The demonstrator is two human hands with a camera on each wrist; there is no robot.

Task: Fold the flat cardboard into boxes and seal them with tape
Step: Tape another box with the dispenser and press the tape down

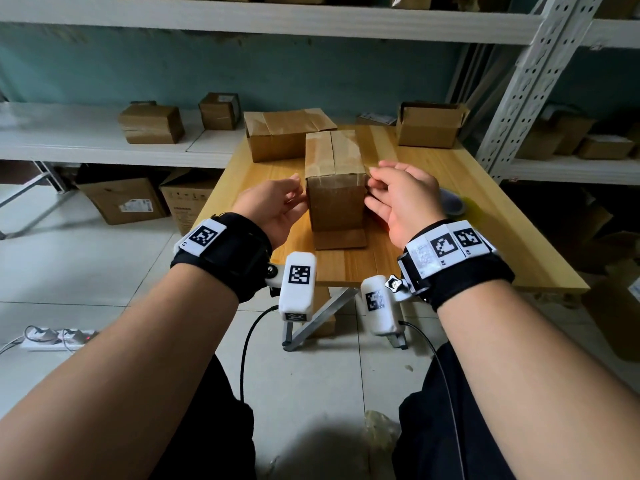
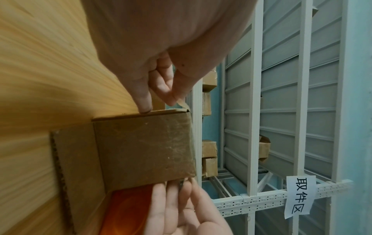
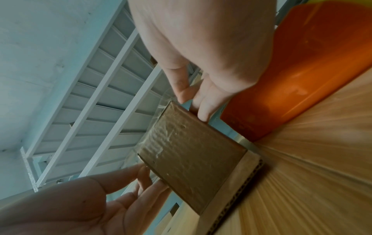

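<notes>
Taped box at table centre | left hand at 9 o'clock, right hand at 3, fingers straight, pressing tape ends down the sides.

Readable text, one item: a white paper label taped to the perforated rail of the white metal shelving, seen in the left wrist view, with three handwritten black characters, 取件区, lying sideways in the picture.

Not readable: square black-and-white coded markers on the wristbands and wrist camera housings; small print on the floor cartons under the shelves, blurred.
</notes>
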